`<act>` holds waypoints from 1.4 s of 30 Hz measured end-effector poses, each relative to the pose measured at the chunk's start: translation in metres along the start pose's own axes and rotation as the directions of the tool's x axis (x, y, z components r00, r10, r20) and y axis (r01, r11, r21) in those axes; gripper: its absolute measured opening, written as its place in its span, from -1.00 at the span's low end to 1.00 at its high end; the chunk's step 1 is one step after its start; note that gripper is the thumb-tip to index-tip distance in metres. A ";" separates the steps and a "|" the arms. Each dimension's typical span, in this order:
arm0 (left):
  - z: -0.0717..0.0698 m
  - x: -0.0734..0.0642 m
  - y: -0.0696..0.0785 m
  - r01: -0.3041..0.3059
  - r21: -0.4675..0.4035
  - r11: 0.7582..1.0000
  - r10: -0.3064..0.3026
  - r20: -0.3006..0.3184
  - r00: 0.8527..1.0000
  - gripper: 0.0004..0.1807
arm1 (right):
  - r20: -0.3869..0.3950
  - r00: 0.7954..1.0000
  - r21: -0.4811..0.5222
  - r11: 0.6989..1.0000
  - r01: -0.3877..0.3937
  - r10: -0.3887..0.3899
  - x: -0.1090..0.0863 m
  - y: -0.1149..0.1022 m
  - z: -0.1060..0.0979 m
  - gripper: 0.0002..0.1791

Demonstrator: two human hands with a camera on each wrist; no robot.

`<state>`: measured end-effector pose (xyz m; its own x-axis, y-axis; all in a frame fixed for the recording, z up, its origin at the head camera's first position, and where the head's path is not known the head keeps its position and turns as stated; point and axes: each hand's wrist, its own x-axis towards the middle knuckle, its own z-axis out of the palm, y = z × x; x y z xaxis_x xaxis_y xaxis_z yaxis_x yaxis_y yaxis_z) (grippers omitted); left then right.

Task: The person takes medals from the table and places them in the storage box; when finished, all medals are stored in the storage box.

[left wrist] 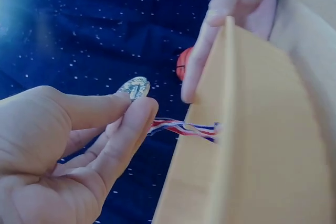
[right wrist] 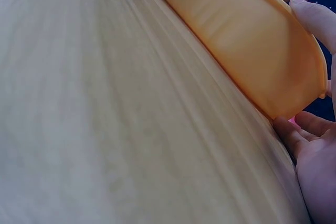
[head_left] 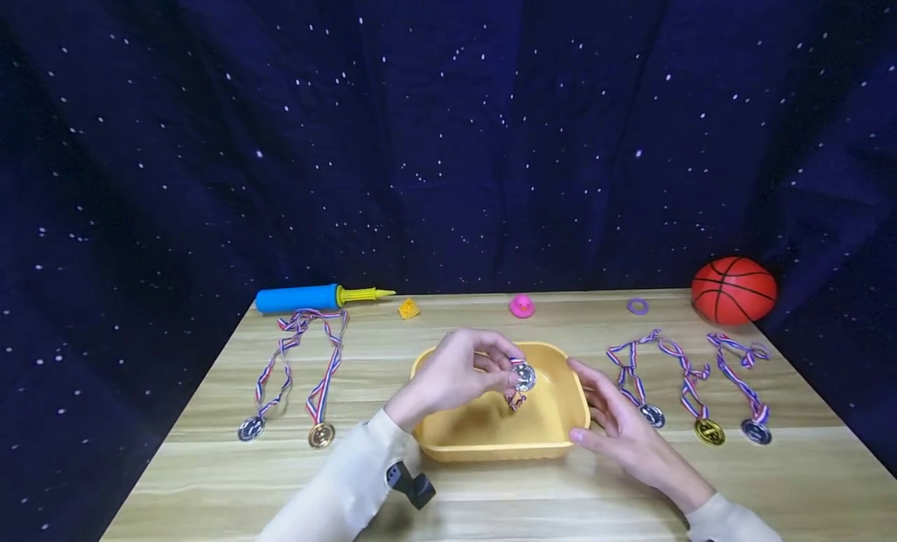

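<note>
One silver medal (head_left: 522,376) is being pinched by the left hand (head_left: 459,371), thumb against fingers. Held where?

– Over the yellow tub (head_left: 497,452). Its striped ribbon (head_left: 515,402) is being dangled below the grip; whether the tub floor is being touched cannot be told.

– Right hand (head_left: 620,425)?

– Tub's right end is being gripped by it: thumb at the near corner, fingers set apart along the outer wall.

– What else is being carried by the wooden tabletop (head_left: 532,507)?

– Left of tub: a left-side silver medal (head_left: 251,428) and a bronze medal (head_left: 321,435) are being borne flat, ribbons trailed backward. Right of tub, left to right: inner silver medal (head_left: 652,416), gold medal (head_left: 709,431), outer silver medal (head_left: 756,431).

– Back edge?

– Left to right, being supported there: blue hand pump (head_left: 297,299), small yellow block (head_left: 409,308), pink rubber duck (head_left: 522,307), purple ring (head_left: 638,307), red basketball (head_left: 733,291). The table is being backed by a star-speckled curtain (head_left: 448,137).
</note>
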<state>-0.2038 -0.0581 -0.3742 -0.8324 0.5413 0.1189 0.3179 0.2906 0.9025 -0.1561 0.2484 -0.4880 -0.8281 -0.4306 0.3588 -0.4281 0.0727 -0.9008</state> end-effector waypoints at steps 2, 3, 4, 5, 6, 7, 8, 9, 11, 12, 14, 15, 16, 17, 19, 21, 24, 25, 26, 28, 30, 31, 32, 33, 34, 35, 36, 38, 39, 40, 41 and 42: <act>0.005 -0.002 -0.005 0.037 -0.011 0.999 -0.037 0.008 0.999 -0.75 | -0.003 1.000 -0.001 1.000 0.005 -0.005 0.000 -0.001 0.000 0.00; 0.007 -0.003 -0.007 0.051 -0.008 0.999 -0.051 0.011 0.999 -0.75 | -0.002 1.000 -0.002 1.000 0.009 -0.009 0.001 -0.001 0.000 0.00; 0.009 -0.003 -0.009 0.058 0.001 0.998 -0.058 0.014 0.998 -0.76 | -0.001 1.000 -0.002 1.000 0.012 -0.012 0.001 -0.001 0.000 0.00; 0.011 -0.004 -0.011 0.064 0.016 0.998 -0.064 0.016 0.998 -0.76 | 0.000 1.000 -0.003 1.000 0.014 -0.014 0.001 -0.002 0.000 0.00; 0.013 -0.004 -0.013 0.066 0.030 0.997 -0.067 0.019 0.998 -0.77 | 0.002 1.000 -0.002 1.000 0.013 -0.013 0.001 -0.002 0.000 0.00; 0.014 -0.005 -0.014 0.066 0.039 0.997 -0.067 0.020 0.998 -0.78 | 0.004 1.000 0.000 1.000 0.011 -0.011 0.001 -0.002 0.000 0.00; 0.016 -0.005 -0.016 0.066 0.057 0.996 -0.067 0.016 0.998 -0.79 | 0.005 1.000 0.000 1.000 0.010 -0.010 0.001 -0.002 0.000 0.00; 0.017 -0.006 -0.017 0.068 0.071 0.995 -0.069 0.012 0.998 -0.79 | 0.006 1.000 0.002 1.000 0.008 -0.008 0.001 -0.002 0.000 0.00; 0.020 -0.006 -0.018 0.067 0.094 0.993 -0.068 0.000 0.998 -0.80 | 0.007 1.000 0.004 1.000 0.007 -0.007 0.001 -0.002 0.000 0.00; 0.022 -0.006 -0.019 0.070 0.100 0.992 -0.070 -0.006 0.998 -0.81 | 0.007 1.000 0.005 1.000 0.009 -0.009 0.001 -0.002 0.000 0.00; 0.025 -0.005 -0.019 0.075 0.116 0.990 -0.075 -0.011 0.997 -0.83 | 0.006 1.000 0.004 1.000 0.012 -0.012 0.001 -0.002 0.000 -0.01; 0.027 -0.005 -0.020 0.070 0.129 0.989 -0.070 -0.009 0.998 -0.84 | 0.005 1.000 0.005 1.000 0.013 -0.013 0.001 -0.002 0.000 -0.01; 0.029 -0.005 -0.020 0.069 0.139 0.988 -0.069 -0.006 0.998 -0.85 | 0.005 1.000 0.003 1.000 0.014 -0.014 0.001 -0.002 0.000 -0.01; 0.031 -0.005 -0.020 0.072 0.147 0.987 -0.072 -0.001 0.997 -0.86 | 0.005 1.000 0.003 1.000 0.014 -0.014 0.001 -0.002 0.000 -0.01; 0.034 -0.005 -0.021 0.071 0.173 0.982 -0.074 0.009 0.997 -0.87 | 0.006 1.000 0.004 1.000 0.012 -0.012 0.001 -0.002 0.000 -0.01; 0.036 -0.005 -0.022 0.061 0.214 0.975 -0.067 0.019 0.998 -0.88 | 0.006 1.000 0.004 1.000 0.008 -0.008 0.001 -0.001 0.000 -0.01; 0.039 -0.005 -0.024 0.049 0.278 0.959 -0.062 0.039 0.997 -0.90 | 0.005 1.000 0.004 1.000 0.004 -0.004 0.001 -0.001 0.000 -0.01; 0.039 -0.006 -0.024 0.047 0.292 0.955 -0.062 0.042 0.997 -0.91 | 0.005 1.000 0.003 1.000 0.004 -0.004 0.001 -0.001 0.000 -0.01; 0.040 -0.006 -0.024 0.045 0.309 0.950 -0.061 0.043 0.997 -0.91 | 0.005 1.000 0.003 1.000 0.004 -0.004 0.001 -0.001 0.000 -0.01; 0.040 -0.006 -0.025 0.049 0.329 0.943 -0.065 0.039 0.997 -0.89 | 0.006 1.000 0.002 1.000 0.004 -0.004 0.001 -0.001 0.000 0.00; 0.040 -0.006 -0.025 0.050 0.352 0.935 -0.065 0.029 0.997 -0.87 | 0.007 1.000 0.003 1.000 0.004 -0.004 0.001 -0.001 0.000 0.00; 0.040 -0.006 -0.025 0.048 0.366 0.930 -0.060 0.023 0.998 -0.87 | 0.006 1.000 0.005 1.000 0.004 -0.004 0.001 -0.001 0.000 0.00; 0.039 -0.006 -0.025 0.044 0.373 0.927 -0.056 0.021 0.998 -0.86 | 0.005 1.000 0.008 1.000 0.004 -0.004 0.001 -0.001 0.000 0.00; 0.038 -0.005 -0.025 0.043 0.375 0.926 -0.055 0.021 0.998 -0.86 | 0.004 1.000 0.010 1.000 0.003 -0.003 0.001 -0.001 0.000 0.00; 0.037 -0.005 -0.025 0.041 0.374 0.927 -0.052 0.021 0.998 -0.87 | 0.003 1.000 0.012 1.000 0.002 -0.002 0.001 -0.001 0.000 0.00; 0.036 -0.004 -0.025 0.032 0.376 0.926 -0.043 0.019 0.999 -0.86 | 0.003 1.000 0.015 1.000 0.003 -0.003 0.001 -0.001 0.000 0.00; 0.033 -0.004 -0.024 0.021 0.372 0.928 -0.031 0.020 0.999 -0.85 | 0.004 1.000 0.015 1.000 0.004 -0.004 0.001 -0.001 0.001 0.00; 0.028 -0.003 -0.022 -0.012 0.370 0.929 0.006 0.016 1.000 -0.82 | 0.005 1.000 0.016 1.000 0.004 -0.004 0.001 -0.001 0.001 0.00; 0.024 -0.003 -0.021 -0.034 0.375 0.926 0.033 0.009 0.999 -0.80 | 0.006 1.000 0.013 1.000 0.004 -0.004 0.001 -0.001 0.001 0.00; 0.019 -0.004 -0.019 -0.060 0.378 0.924 0.064 0.003 0.998 -0.78 | 0.007 1.000 0.009 1.000 0.005 -0.005 0.001 -0.001 0.001 -0.01; 0.015 -0.004 -0.017 -0.092 0.382 0.920 0.101 -0.003 0.995 -0.77 | 0.007 1.000 0.006 1.000 0.004 -0.004 0.001 -0.001 0.001 -0.01; 0.010 -0.005 -0.016 -0.115 0.383 0.917 0.130 -0.012 0.992 -0.75 | 0.004 1.000 0.001 1.000 0.003 -0.003 0.001 -0.001 0.001 -0.01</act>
<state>-0.2005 -0.0575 -0.3928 -0.7897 0.5646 0.2399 0.5609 0.5061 0.6552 -0.1562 0.2471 -0.4866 -0.8252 -0.4348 0.3606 -0.4303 0.0703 -0.9000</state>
